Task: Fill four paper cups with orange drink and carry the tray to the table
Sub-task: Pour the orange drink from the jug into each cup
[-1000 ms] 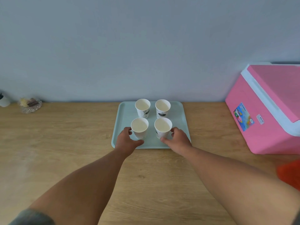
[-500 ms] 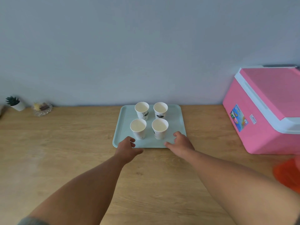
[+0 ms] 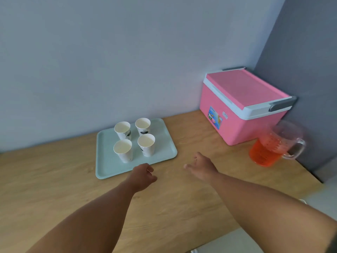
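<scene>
Four white paper cups stand in a square on a pale green tray (image 3: 105,161) on the wooden counter; the front left cup (image 3: 123,150) and front right cup (image 3: 146,147) look empty inside, as do the two behind. A clear jug (image 3: 268,148) holding orange drink stands at the right, in front of the cooler. My left hand (image 3: 142,177) hovers just off the tray's near edge, fingers loosely curled, holding nothing. My right hand (image 3: 201,166) is over the bare counter to the right of the tray, fingers apart, empty.
A pink cooler box (image 3: 240,105) with a white rim and grey handles sits at the back right against the wall. The wooden counter (image 3: 54,179) ends at a right edge just past the jug, beside a dark grey wall.
Both hands have let go of the front cups and drawn back off the tray. The view has swung right, which brings the jug and the cooler into sight.
</scene>
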The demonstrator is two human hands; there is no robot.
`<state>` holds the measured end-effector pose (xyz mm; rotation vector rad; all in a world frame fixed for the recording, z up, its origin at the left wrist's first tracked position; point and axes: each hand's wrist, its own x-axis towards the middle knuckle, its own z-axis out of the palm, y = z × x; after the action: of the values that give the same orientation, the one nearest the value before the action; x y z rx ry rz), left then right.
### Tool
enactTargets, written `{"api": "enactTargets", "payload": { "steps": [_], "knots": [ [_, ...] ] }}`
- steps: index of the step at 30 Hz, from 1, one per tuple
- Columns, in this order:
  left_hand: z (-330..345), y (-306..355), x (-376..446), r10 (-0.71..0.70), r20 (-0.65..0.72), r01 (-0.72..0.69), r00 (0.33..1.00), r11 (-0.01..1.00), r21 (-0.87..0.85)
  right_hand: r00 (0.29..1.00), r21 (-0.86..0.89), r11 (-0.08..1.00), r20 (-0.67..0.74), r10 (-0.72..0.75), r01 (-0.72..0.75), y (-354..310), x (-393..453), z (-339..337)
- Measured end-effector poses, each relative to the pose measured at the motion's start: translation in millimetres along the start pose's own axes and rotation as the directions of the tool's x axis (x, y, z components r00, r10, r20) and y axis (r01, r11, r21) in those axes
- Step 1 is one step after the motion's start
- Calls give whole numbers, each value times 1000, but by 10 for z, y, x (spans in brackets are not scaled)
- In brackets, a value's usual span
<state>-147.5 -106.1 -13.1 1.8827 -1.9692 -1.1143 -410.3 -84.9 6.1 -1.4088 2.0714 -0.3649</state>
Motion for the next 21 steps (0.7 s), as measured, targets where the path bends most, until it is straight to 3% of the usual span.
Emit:
{"api": "enactTargets", "payload": {
  "steps": [12, 21],
  "knots": [
    [548, 667, -148, 261, 184, -290, 948, 945, 151, 940, 132, 952, -167, 297, -277, 1082, -1004, -397],
    [1077, 1377, -135, 376, 258, -419, 890, 897, 138, 881, 230, 910, -254, 399, -345, 1812, -1300, -823]
  ]
}}
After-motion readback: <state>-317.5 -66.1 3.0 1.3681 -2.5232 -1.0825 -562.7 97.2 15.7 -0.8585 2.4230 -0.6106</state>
